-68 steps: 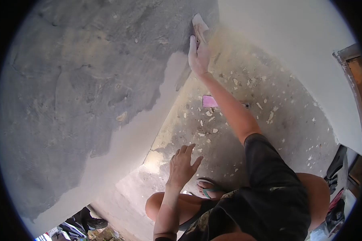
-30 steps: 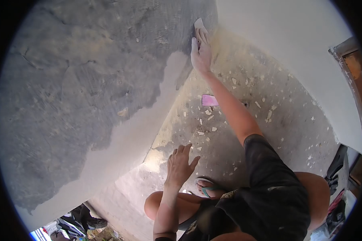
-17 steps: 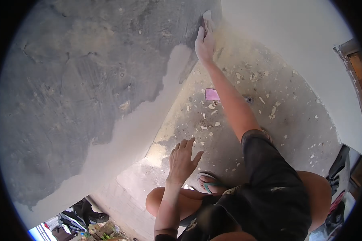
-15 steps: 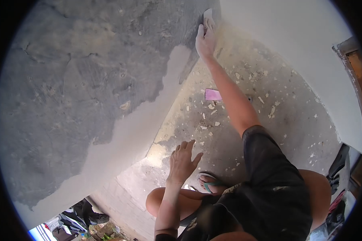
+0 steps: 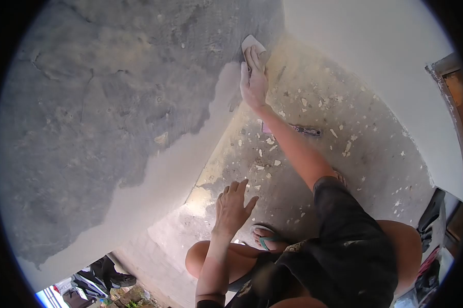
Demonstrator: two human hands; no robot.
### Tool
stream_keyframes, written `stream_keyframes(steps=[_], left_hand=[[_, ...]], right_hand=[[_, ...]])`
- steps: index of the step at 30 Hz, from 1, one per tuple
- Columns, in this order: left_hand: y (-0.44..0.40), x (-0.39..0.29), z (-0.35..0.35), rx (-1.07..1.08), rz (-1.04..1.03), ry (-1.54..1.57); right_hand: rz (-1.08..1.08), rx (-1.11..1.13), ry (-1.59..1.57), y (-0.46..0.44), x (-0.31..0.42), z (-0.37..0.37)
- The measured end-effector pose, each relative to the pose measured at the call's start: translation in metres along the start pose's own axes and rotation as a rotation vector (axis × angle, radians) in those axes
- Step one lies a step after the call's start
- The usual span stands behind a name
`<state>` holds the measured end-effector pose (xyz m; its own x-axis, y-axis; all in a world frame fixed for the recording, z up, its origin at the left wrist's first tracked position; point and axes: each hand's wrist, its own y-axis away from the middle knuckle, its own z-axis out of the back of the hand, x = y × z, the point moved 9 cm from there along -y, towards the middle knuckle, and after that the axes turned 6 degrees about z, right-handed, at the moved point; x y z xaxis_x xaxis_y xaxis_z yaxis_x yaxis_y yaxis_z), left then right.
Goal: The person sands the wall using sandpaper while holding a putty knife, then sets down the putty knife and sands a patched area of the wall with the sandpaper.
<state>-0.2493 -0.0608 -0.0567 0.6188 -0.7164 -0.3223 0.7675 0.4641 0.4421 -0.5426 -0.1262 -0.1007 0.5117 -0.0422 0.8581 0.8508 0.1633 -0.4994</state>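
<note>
My right hand point(image 5: 255, 88) is pressed against the lower edge of the grey wall point(image 5: 123, 77), near the corner. Under its fingers is a whitish, dusty sheet of sandpaper point(image 5: 252, 43), folded or bent and flat on the wall. Pale dust coats the fingers. Along the wall's bottom runs a smooth, light-coloured band point(image 5: 154, 172) with a ragged upper border. My left hand point(image 5: 232, 208) hangs above the floor by my knee, fingers spread, holding nothing.
Paint flakes are scattered over the concrete floor point(image 5: 365, 174). A pink flat item with a dark strip point(image 5: 306, 130) lies partly behind my right forearm. A white wall point(image 5: 375, 61) meets the grey one. Black shoes or bags point(image 5: 105, 272) and debris sit at lower left.
My right hand has slid with the sandpaper down the wall edge, toward me and slightly left. More of the pink item and its dark strip shows. My left hand stays nearly still.
</note>
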Motion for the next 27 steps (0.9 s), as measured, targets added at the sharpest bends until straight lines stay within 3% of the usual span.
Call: stream_keyframes(steps=[1,2,3,4,6,8,10,14,17,20,23,26,27], left_hand=[[0.005,-0.001,0.004,-0.019,0.005,0.012],[0.010,0.002,-0.002,0.010,0.018,0.021],[0.011,0.003,-0.007,0.029,0.016,0.029],[0.010,0.004,-0.009,0.040,0.005,0.036],[0.007,0.006,-0.012,0.078,0.018,-0.013],[0.007,0.004,-0.006,0.068,0.040,-0.024],[0.006,-0.002,0.008,-0.014,0.014,0.025],[0.019,0.013,0.003,-0.010,0.046,0.024],[0.029,0.028,0.000,0.001,0.082,-0.007],[0.033,0.033,0.006,-0.025,0.091,0.028],[0.031,0.038,0.005,-0.026,0.085,0.032],[0.031,0.037,0.007,-0.042,0.076,0.033],[0.033,0.039,0.006,-0.037,0.077,0.044]], right_hand=[[-0.033,-0.048,-0.013,-0.004,-0.018,0.001],[-0.518,0.254,-0.023,-0.011,-0.054,-0.006],[-0.519,0.282,-0.017,-0.008,-0.049,-0.006],[-0.511,0.304,-0.011,-0.005,-0.040,-0.004],[-0.070,0.035,-0.100,0.014,0.013,0.003],[-0.058,0.279,-0.274,0.084,0.054,-0.019],[0.091,0.316,-0.274,0.122,0.066,-0.038],[0.030,0.362,-0.276,0.120,0.040,-0.046],[-0.025,0.085,-0.213,0.084,0.035,-0.024],[-0.030,-0.107,-0.366,0.057,0.074,-0.021],[0.023,-0.148,-0.304,0.060,0.082,-0.029],[-0.002,-0.167,-0.543,0.055,0.073,-0.034],[0.018,-0.178,-0.469,0.054,0.071,-0.032]])
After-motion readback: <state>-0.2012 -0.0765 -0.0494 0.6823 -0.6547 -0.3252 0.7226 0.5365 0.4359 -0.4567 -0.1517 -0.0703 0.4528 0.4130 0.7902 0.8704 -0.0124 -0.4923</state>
